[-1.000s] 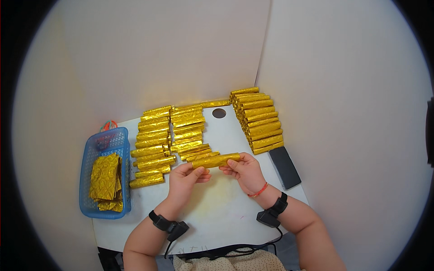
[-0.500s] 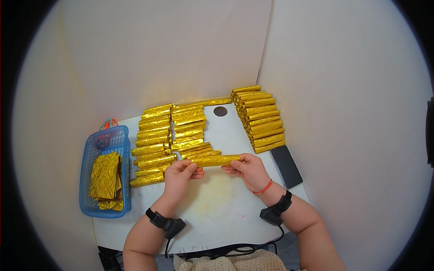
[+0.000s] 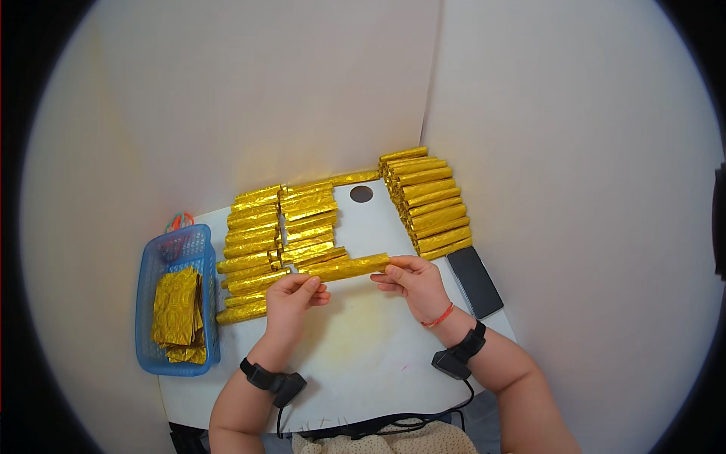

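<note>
I am pinching a gold roll (image 3: 348, 267) at table (image 3: 363, 340) centre: left hand (image 3: 291, 299) fingers closed on its 9 o'clock end, right hand (image 3: 412, 278) on its 3 o'clock end; keeping it level should hold the foil tight

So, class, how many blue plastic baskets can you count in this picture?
1: the blue plastic basket stands at the white table's left edge, holding flat gold foil sheets.

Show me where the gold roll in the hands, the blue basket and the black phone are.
gold roll (image 3: 349, 267), head view, its middle
blue basket (image 3: 144, 299), head view, left wall
black phone (image 3: 474, 281), head view, its middle
</note>
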The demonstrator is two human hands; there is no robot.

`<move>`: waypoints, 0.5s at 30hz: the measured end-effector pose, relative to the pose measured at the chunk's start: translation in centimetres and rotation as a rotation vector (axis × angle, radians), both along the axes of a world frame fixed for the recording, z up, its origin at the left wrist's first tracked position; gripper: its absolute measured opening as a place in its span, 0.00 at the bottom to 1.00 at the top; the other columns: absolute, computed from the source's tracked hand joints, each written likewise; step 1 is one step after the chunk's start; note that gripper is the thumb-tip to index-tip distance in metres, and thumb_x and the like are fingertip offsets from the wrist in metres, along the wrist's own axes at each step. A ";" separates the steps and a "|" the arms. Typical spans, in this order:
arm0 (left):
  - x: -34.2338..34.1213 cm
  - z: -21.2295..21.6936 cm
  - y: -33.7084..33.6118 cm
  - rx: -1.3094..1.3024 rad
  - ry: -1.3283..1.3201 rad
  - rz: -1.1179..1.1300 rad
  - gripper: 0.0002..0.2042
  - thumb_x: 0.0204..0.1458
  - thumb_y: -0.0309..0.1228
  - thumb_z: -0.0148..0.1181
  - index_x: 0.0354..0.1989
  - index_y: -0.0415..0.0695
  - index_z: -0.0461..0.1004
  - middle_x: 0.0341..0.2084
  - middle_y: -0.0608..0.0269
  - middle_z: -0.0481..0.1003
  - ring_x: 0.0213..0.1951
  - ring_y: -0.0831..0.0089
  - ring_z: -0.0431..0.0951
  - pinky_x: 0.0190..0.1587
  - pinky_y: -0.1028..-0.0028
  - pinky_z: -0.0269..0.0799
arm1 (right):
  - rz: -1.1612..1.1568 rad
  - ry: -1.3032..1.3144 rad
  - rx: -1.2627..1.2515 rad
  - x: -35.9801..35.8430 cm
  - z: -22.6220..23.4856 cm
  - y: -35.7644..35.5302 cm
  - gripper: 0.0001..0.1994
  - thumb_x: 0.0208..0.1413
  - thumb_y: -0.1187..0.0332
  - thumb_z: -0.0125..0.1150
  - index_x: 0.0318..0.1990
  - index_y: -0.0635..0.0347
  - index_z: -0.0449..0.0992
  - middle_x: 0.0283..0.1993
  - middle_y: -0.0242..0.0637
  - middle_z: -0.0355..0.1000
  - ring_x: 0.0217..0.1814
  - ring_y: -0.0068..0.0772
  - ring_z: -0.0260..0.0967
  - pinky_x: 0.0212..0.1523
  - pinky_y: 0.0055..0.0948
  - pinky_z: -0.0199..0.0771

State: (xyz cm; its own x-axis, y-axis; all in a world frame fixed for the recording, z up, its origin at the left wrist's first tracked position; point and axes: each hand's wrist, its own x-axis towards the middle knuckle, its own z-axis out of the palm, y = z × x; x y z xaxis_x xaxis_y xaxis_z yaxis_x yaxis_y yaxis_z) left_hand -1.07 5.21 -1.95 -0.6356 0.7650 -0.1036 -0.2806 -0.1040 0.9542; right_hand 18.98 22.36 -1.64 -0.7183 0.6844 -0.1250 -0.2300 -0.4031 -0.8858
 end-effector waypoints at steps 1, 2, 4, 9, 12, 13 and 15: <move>-0.3 -0.1 0.1 -0.005 -0.005 0.019 0.05 0.64 0.26 0.64 0.40 0.36 0.79 0.32 0.54 0.82 0.31 0.66 0.85 0.37 0.68 0.84 | -0.036 0.011 0.008 0.1 0.0 0.1 0.11 0.68 0.72 0.63 0.53 0.69 0.78 0.50 0.46 0.82 0.50 0.40 0.84 0.49 0.31 0.86; 0.0 0.6 0.2 -0.009 -0.020 0.054 0.05 0.63 0.27 0.66 0.38 0.38 0.80 0.28 0.61 0.80 0.28 0.72 0.80 0.33 0.72 0.78 | -0.071 0.020 0.017 0.2 0.0 0.2 0.11 0.68 0.71 0.63 0.53 0.67 0.78 0.49 0.45 0.82 0.49 0.39 0.84 0.48 0.31 0.85; -0.6 0.5 0.4 0.023 -0.004 0.062 0.05 0.63 0.27 0.66 0.38 0.37 0.81 0.27 0.62 0.79 0.27 0.74 0.78 0.31 0.75 0.75 | -0.124 0.030 -0.003 -0.1 -0.3 0.1 0.11 0.68 0.68 0.64 0.52 0.66 0.78 0.47 0.44 0.82 0.46 0.38 0.84 0.45 0.30 0.85; -0.8 1.6 3.4 0.052 0.075 0.084 0.06 0.62 0.27 0.68 0.38 0.36 0.82 0.24 0.67 0.76 0.27 0.81 0.72 0.31 0.79 0.66 | -0.200 0.011 -0.055 -0.4 -1.5 0.5 0.10 0.70 0.63 0.62 0.47 0.61 0.76 0.38 0.40 0.81 0.36 0.33 0.83 0.37 0.28 0.83; -0.2 3.5 6.9 0.041 0.122 0.050 0.08 0.62 0.29 0.68 0.39 0.35 0.82 0.25 0.67 0.77 0.28 0.80 0.73 0.33 0.79 0.68 | -0.215 -0.013 -0.089 -0.5 -1.5 0.4 0.08 0.70 0.64 0.60 0.45 0.60 0.75 0.34 0.37 0.79 0.33 0.32 0.82 0.35 0.28 0.83; 0.0 4.1 8.1 0.043 0.158 0.041 0.08 0.62 0.29 0.68 0.40 0.35 0.82 0.26 0.66 0.78 0.28 0.80 0.73 0.34 0.79 0.69 | -0.215 -0.012 -0.085 -0.6 -1.6 0.5 0.08 0.72 0.65 0.58 0.46 0.59 0.74 0.34 0.37 0.79 0.33 0.32 0.81 0.35 0.28 0.82; 0.0 4.0 10.8 0.050 0.131 -0.011 0.09 0.63 0.30 0.67 0.41 0.34 0.82 0.28 0.65 0.79 0.30 0.78 0.77 0.36 0.78 0.74 | -0.218 -0.010 -0.077 -0.7 -1.8 0.5 0.07 0.73 0.65 0.55 0.47 0.58 0.74 0.33 0.36 0.78 0.32 0.32 0.81 0.36 0.28 0.81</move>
